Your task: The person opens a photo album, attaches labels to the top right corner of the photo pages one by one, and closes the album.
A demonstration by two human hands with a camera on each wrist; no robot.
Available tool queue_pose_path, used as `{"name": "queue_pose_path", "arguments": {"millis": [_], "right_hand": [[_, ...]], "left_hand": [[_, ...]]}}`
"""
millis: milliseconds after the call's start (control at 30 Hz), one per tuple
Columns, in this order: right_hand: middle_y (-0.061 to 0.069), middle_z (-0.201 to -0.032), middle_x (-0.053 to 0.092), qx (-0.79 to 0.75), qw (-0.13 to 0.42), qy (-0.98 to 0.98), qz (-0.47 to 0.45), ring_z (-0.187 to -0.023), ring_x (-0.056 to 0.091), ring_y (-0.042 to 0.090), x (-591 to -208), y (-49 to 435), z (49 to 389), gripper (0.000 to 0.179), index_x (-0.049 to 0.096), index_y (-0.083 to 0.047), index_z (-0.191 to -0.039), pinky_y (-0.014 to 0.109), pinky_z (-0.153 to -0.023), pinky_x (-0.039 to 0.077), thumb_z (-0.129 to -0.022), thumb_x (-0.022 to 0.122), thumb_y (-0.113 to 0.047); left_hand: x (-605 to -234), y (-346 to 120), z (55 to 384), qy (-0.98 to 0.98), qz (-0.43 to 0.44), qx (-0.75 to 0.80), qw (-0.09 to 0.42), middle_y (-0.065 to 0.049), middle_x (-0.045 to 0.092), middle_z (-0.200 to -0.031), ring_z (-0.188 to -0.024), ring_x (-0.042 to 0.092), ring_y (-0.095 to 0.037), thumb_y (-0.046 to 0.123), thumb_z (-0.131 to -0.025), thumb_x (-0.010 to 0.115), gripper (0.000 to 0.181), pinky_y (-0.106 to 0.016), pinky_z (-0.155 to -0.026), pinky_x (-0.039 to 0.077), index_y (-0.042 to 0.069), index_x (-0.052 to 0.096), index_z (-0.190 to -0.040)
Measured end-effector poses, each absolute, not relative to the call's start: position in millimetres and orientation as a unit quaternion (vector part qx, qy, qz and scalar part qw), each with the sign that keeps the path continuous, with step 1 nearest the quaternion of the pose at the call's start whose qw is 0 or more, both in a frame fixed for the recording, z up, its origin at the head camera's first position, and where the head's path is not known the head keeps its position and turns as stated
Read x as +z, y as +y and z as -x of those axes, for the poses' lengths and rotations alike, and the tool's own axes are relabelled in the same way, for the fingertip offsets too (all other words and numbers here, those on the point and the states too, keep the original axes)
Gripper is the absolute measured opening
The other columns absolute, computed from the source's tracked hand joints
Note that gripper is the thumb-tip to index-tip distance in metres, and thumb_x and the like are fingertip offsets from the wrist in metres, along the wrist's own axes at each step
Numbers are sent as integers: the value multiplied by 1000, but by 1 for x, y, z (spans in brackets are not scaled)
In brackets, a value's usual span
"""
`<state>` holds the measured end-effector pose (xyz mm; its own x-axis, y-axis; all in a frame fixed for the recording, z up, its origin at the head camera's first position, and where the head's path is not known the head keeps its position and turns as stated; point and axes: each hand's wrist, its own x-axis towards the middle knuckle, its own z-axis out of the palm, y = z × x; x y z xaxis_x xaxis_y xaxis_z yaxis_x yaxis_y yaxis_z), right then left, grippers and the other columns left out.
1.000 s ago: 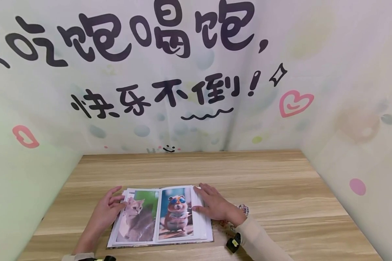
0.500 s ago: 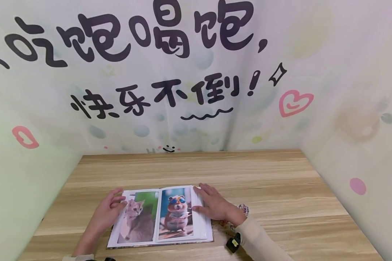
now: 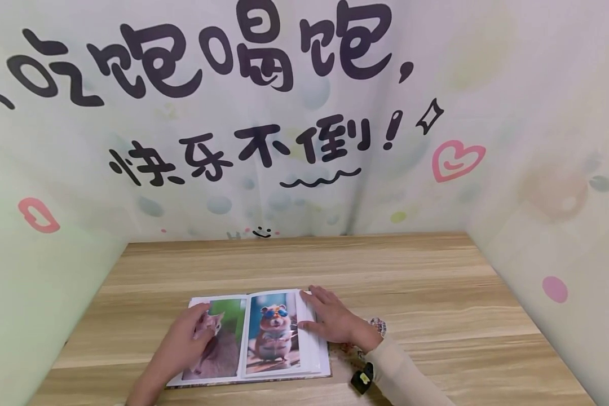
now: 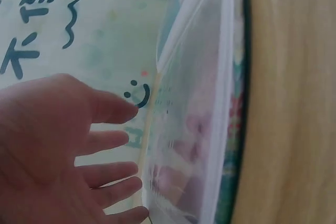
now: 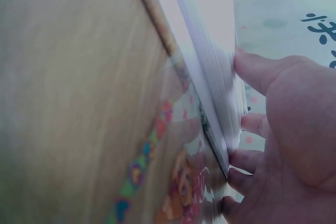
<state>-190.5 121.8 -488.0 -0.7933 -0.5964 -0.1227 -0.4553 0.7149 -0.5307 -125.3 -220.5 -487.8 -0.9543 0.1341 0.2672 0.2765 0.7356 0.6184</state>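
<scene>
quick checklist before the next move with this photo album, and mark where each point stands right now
1. Photo album lying open on the table: ok.
2. Right hand at the outer edge of the right-hand pages: ok, it touches them there.
3. Left hand clear of the left page: not ok, it is over the cat photo and hides part of it.
4. Hamster photo in plain view: ok.
5. One single page separated at the right hand: cannot tell, the page edges are stacked close.
</scene>
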Motion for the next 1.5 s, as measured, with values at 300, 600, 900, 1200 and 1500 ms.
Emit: {"name": "queue_pose_path", "arguments": {"millis": [300,600,900,1200,1500], "right_hand": [[23,-161,19,-248,142,913,290,-150,15,41,-490,122,191,73,28,-7,-156,58,-119,17,-99,55,-45],[22,-161,23,-221,128,922,291,-149,20,40,-491,120,193,74,29,-10,-156,57,-119,19,-99,54,-50],[22,-157,31,-244,123,914,299,-145,29,42,-487,123,197,74,33,-8,-154,60,-115,25,-97,57,-48],[23,-150,43,-283,115,910,281,-140,37,41,-482,150,206,66,43,2,-146,54,-114,33,-96,64,-36],[19,-129,61,-279,97,917,268,-121,55,37,-479,178,208,53,58,2,-132,54,-102,45,-90,73,-27]], "left_hand": [[-494,-218,118,-947,145,-284,46,-43,37,-142,-131,34,-62,26,-87,73,63,-72,-103,30,-6,53,-138],[-490,-217,117,-954,118,-265,-81,-36,16,-157,-143,13,-57,46,-90,67,81,-75,-110,11,-1,38,-150],[-485,-215,116,-954,112,-258,-104,-35,14,-158,-145,10,-55,47,-91,65,82,-73,-111,8,0,36,-151],[-485,-214,117,-954,113,-256,-105,-35,13,-158,-145,9,-55,47,-91,65,81,-73,-112,8,0,36,-151],[-485,-213,116,-955,114,-254,-98,-36,14,-157,-144,11,-56,46,-91,65,80,-74,-111,9,-1,37,-150]]}}
